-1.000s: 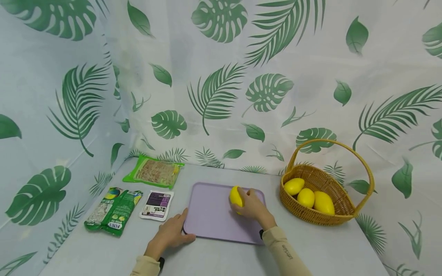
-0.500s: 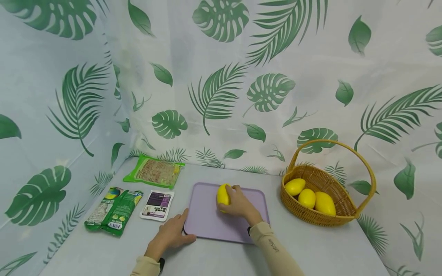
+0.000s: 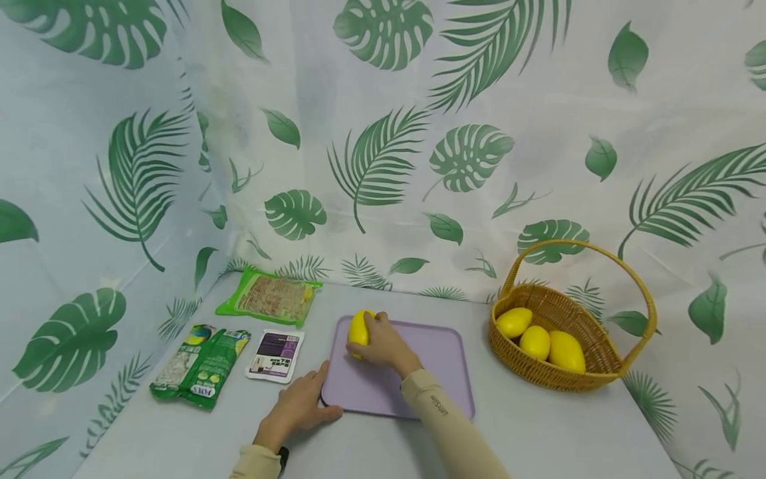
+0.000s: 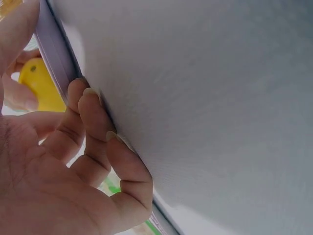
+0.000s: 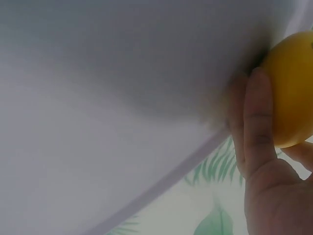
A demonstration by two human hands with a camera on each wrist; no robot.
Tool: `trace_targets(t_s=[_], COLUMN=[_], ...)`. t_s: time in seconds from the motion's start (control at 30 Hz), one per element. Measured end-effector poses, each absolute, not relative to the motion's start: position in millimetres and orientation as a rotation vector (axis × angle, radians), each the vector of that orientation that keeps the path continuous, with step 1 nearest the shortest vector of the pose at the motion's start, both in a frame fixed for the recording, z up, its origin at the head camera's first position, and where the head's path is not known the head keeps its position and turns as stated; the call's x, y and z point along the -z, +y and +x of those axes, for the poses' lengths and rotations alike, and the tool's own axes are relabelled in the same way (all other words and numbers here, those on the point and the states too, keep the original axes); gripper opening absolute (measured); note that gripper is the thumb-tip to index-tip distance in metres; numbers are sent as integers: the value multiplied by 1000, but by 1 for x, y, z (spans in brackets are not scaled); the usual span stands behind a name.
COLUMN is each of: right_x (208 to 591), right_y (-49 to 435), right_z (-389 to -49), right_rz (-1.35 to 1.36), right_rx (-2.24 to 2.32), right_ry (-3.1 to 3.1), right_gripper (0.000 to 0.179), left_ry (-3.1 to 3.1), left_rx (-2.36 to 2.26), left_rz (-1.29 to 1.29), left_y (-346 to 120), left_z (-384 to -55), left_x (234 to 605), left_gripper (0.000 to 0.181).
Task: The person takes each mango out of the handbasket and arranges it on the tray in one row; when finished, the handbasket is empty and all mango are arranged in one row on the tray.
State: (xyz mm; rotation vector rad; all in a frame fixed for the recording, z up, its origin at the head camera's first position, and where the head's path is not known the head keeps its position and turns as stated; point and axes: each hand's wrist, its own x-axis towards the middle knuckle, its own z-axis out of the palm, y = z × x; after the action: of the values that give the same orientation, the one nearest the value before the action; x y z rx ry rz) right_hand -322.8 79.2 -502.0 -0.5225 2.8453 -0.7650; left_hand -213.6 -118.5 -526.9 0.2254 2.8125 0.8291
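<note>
My right hand (image 3: 383, 342) grips a smooth yellow mango (image 3: 358, 332) at the far left part of a light purple tray (image 3: 413, 386). Up close in the right wrist view, my fingers lie along one side of the mango (image 5: 293, 93). Whether the fruit touches the tray is hard to tell. My left hand (image 3: 299, 406) rests at the tray's near left corner, thumb by the front edge and fingers beside the left edge. In the left wrist view, the fingertips (image 4: 93, 110) of that hand meet the table by the tray's rim (image 4: 56, 49).
A wicker basket (image 3: 556, 379) with a tall handle stands on the right, holding several yellow mangoes (image 3: 565, 351). On the left lie a green-edged packet (image 3: 275, 298), a green bag (image 3: 203, 366) and a white and purple packet (image 3: 275, 356). Leaf-print cloth (image 3: 383, 253) hangs behind the table.
My right hand has carried the mango leftward across the tray, from its right part to its far left part. The left hand has stayed at the tray's corner.
</note>
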Motion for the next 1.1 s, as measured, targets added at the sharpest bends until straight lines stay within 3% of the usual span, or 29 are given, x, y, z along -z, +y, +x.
trace_targets(t_s=[0.73,1.1], right_x=[505,496], right_y=[46,57], right_z=[-324,-323], right_rz=[-443,-389], right_rx=[772,759], right_ry=[2856,2846], right_gripper=[95,98], left_ry=[2818,2825], left_rx=[-854,-835], left_rz=[255,242], left_y=[-116,-118], left_z=[-211,-213], left_x=[525,525], left_gripper=[101,100])
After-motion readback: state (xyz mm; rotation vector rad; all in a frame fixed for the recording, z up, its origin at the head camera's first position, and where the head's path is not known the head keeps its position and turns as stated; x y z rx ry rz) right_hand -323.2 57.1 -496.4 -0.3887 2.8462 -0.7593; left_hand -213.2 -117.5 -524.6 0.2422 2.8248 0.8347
